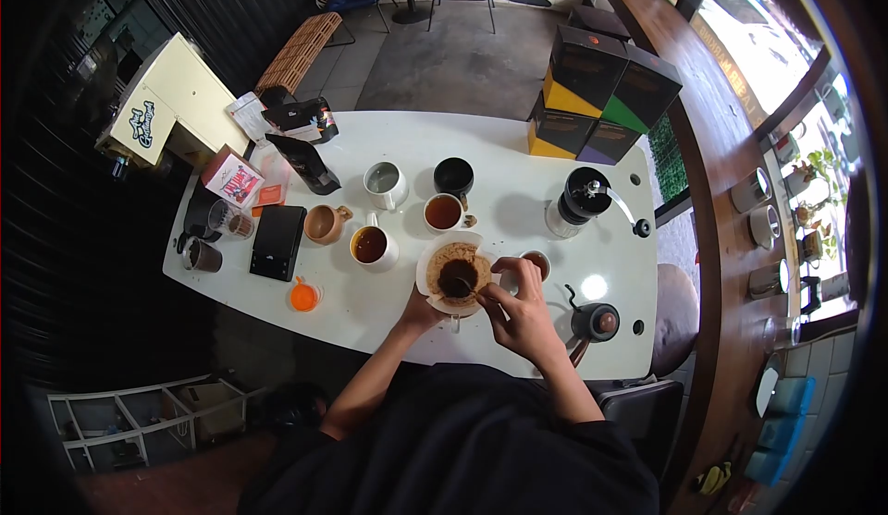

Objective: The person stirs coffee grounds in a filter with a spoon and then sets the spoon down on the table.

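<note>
A white coffee dripper lined with a paper filter (428, 261) stands at the table's front, with wet brown coffee grounds (458, 275) inside. My left hand (423, 312) grips the dripper from its lower left side, its fingers mostly hidden behind it. Pinched in my right hand (521, 313) is a spoon (470, 287) whose tip dips into the dark middle of the grounds. Below the dripper, a clear glass handle (455, 324) shows. Just behind stand a mug of reddish-brown liquid (444, 212) and a white mug of amber liquid (370, 245). A small cup (536, 261) is partly hidden behind my right hand.
To the right are a gooseneck kettle (595, 322) and a hand coffee grinder (585, 196) with its crank out. Stacked black boxes (583, 71) occupy the far right corner. A brown cup (324, 225), black scale (277, 242), orange-lidded container (303, 296) and coffee bags (305, 164) stand left.
</note>
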The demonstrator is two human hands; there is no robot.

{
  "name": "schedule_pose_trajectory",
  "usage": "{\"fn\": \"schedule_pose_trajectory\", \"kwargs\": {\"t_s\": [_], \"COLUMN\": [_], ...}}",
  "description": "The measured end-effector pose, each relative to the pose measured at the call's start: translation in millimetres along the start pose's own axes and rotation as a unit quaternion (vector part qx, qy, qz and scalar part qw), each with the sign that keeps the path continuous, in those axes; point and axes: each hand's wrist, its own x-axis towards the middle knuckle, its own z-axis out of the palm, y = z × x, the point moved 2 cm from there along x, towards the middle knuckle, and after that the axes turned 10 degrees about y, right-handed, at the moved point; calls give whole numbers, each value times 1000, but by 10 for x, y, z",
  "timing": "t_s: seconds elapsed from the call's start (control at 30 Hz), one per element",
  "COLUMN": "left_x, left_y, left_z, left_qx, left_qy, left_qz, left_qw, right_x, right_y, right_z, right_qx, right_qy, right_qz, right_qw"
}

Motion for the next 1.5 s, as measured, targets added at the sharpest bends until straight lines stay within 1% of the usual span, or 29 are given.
{"fn": "schedule_pose_trajectory", "kwargs": {"t_s": [0.03,0.13,0.2,0.27,0.33,0.37,0.43,0.5,0.53,0.67,0.73,0.83,0.87,0.9,1.0,1.1,1.2,1.27,1.3,1.33,1.4,1.43,1.5], "left_x": [9,18,10,3,3,-1,-15,-15,-11,6,-6,-23,-17,-12,-7,-4,-2,-6,-9,-12,-12,-3,-1], "left_y": [18,47,40,43,36,27,16,2,20,147,172,152,111,72,135,167,79,47,32,1,-55,-35,4], "left_z": [2,15,12,11,6,1,6,11,18,35,41,41,41,35,49,47,42,22,20,16,11,16,15], "left_qx": [1,8,36,27,17,19,22,23,24,30,30,40,9,-22,-40,-35,-35,-11,13,12,11,11,53], "left_qy": [1,-6,-4,-4,-5,-8,-12,-4,-3,13,16,5,11,19,22,11,16,14,10,10,6,6,9], "left_qz": [0,15,41,35,30,25,21,-11,-8,0,-8,21,-5,-31,-19,-22,-29,-21,-12,-13,-13,-13,-7], "left_qw": [1000,1000,999,999,999,999,999,1000,1000,999,999,999,1000,999,999,999,999,1000,1000,1000,1000,1000,999], "right_x": [8,28,17,11,11,14,30,30,26,28,34,29,18,-14,-17,15,48,55,64,73,84,82,72], "right_y": [12,14,5,7,18,19,22,32,37,17,-19,-11,0,4,-37,-59,-33,-2,2,13,28,53,95], "right_z": [6,-16,-49,-65,-73,-69,-44,-49,-49,-102,-134,-67,-30,18,45,10,-61,-110,-130,-133,-120,-105,-59], "right_qx": [-29,-56,-50,-45,2,2,0,-16,-31,-22,-60,-80,-80,-69,-56,-30,-6,28,29,29,21,20,9], "right_qy": [7,17,26,35,32,33,4,11,16,39,47,29,31,23,11,9,23,37,33,32,7,8,-7], "right_qz": [-10,-20,-24,-29,-17,-17,-15,-7,2,19,-16,-38,-39,-44,-46,-29,-18,35,38,39,-2,-3,-4], "right_qw": [1000,998,998,998,999,999,1000,1000,999,999,997,996,996,996,997,999,1000,998,998,998,1000,1000,1000]}}
